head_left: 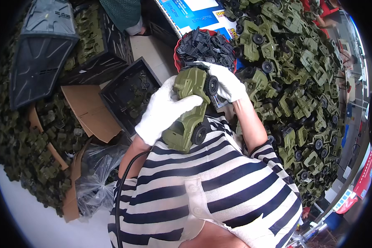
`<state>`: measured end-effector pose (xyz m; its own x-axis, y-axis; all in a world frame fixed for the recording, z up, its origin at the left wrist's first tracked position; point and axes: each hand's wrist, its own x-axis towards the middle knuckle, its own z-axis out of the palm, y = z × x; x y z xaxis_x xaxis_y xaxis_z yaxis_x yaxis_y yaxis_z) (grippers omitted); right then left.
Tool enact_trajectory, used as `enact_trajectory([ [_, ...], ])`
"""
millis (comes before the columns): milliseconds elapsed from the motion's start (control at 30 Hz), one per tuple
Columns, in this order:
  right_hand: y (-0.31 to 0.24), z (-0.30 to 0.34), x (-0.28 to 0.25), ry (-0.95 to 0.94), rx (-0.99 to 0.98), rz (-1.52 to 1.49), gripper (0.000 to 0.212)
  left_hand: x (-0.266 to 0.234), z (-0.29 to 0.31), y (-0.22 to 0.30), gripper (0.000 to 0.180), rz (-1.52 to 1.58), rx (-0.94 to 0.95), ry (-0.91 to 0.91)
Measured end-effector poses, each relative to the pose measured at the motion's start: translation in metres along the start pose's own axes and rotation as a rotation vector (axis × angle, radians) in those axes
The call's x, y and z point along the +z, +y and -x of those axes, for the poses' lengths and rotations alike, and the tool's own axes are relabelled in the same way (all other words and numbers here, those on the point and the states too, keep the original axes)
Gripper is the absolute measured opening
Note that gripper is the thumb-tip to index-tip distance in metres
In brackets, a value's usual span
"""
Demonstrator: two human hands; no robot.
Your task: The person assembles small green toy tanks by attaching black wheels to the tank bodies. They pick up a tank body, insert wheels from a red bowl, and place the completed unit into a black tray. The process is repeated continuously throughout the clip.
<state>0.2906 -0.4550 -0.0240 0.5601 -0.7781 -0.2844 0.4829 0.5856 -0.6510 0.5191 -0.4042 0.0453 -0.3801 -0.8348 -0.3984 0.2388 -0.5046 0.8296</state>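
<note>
A heap of green toy vehicles spread along my right. My striped shirt filled the space nearest me. To my left stood a black crate with small green pieces inside; ahead, a red basin brimmed with dark grey parts. A green toy truck was held just before the shirt. My white-gloved left hand was closed on its side, thumb across the body; my right hand curved against its far end, though how tightly I couldn't tell. Two black wheels faced right.

Left hand partly hidden behind green truck, teal cloth cut off above
</note>
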Motion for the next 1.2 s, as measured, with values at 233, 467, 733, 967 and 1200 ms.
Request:
enact_trajectory([
  [233, -0.008, -0.004, 0.004, -0.034, -0.034, 0.131, 0.055, 0.002, -0.002, -0.003, 0.073, -0.122, 0.026, 0.029],
  [467, -0.008, -0.004, 0.004, 0.017, -0.061, 0.156, 0.053, 0.001, -0.007, -0.009, 0.073, -0.08, 0.06, 0.029],
  [733, -0.004, -0.007, 0.008, 0.02, -0.081, 0.021, 0.052, 0.001, -0.008, -0.002, 0.074, -0.067, 0.059, 0.032],
  [967, -0.013, -0.007, -0.004, 0.01, -0.016, 0.18, 0.061, 0.002, -0.007, -0.002, 0.064, -0.011, 0.05, 0.009],
  [1200, -0.028, -0.011, -0.006, -0.027, -0.023, 0.488, 0.06, 0.009, -0.01, -0.005, 0.064, -0.083, 0.09, 0.083],
])
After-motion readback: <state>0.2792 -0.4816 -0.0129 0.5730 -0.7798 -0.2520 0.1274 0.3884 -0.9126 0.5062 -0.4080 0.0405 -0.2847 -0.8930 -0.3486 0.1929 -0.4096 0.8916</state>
